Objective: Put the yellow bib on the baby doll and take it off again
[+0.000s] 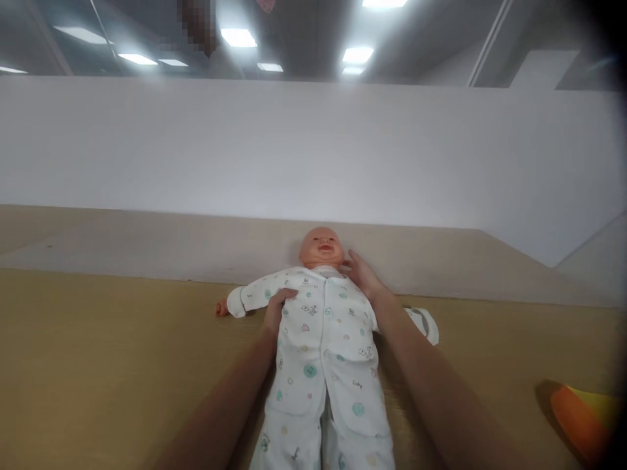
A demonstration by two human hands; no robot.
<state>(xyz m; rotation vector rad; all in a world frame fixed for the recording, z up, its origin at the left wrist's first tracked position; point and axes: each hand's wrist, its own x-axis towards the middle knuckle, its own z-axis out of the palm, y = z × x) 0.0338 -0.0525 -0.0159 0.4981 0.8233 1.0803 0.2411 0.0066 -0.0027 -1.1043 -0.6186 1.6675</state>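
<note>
A baby doll (322, 248) lies on its back, its head toward the wall. It wears white pyjamas (323, 346) with small green, pink and grey prints. My left hand (280, 307) grips the doll's side below the armpit; the thumb rests on the chest, and the other fingers are hidden underneath. At the other shoulder, my right hand (361, 273) holds the doll beside the neck, fingertips close to the cheek. One sleeve stretches out to the left with the doll's small hand (222, 308) showing. The opposite sleeve (425, 324) is partly covered by my right forearm.
The doll lies on a yellowish-tan surface (122, 365) with a greyish strip (147, 245) behind it. A white wall or panel (294, 143) rises beyond. An orange and yellow object (580, 421) sits at the lower right. Lit ceiling panels show above.
</note>
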